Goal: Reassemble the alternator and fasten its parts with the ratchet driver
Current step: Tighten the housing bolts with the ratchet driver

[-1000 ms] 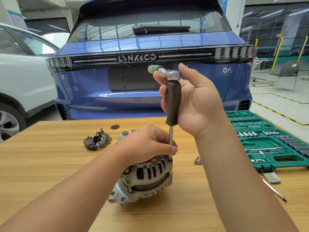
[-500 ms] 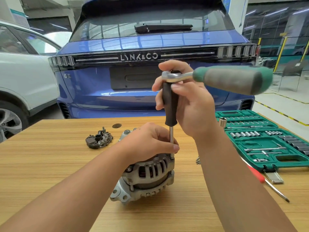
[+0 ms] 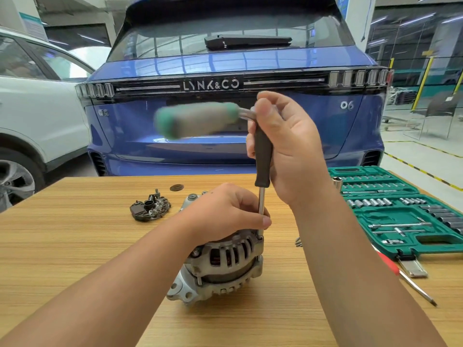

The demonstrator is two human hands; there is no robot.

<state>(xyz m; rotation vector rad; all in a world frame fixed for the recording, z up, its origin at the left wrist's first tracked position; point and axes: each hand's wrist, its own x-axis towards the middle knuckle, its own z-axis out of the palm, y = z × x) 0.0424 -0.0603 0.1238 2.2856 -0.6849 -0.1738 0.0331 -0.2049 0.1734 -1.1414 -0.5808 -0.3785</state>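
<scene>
A silver alternator (image 3: pixel 225 266) stands on the wooden table (image 3: pixel 75 246). My left hand (image 3: pixel 225 211) lies on top of it, its fingers curled over the housing and its thumb against the steel shaft. The ratchet driver (image 3: pixel 263 156) stands upright, its socket tip on a bolt at the alternator's right rim. My right hand (image 3: pixel 288 146) grips the dark extension handle near the top. The ratchet's green and grey handle (image 3: pixel 195 120) sticks out to the left, blurred by motion.
A black rectifier part (image 3: pixel 150 207) and a dark round disc (image 3: pixel 176 187) lie behind the alternator. An open green socket case (image 3: pixel 406 211) fills the right side, with a red-handled screwdriver (image 3: pixel 406 279) in front of it. Loose bolts (image 3: pixel 298 241) lie by my right forearm. A blue car (image 3: pixel 225 96) stands beyond the table.
The ratchet handle has swung from pointing right to pointing left while the shaft stayed on the bolt. My left hand has stayed on the alternator.
</scene>
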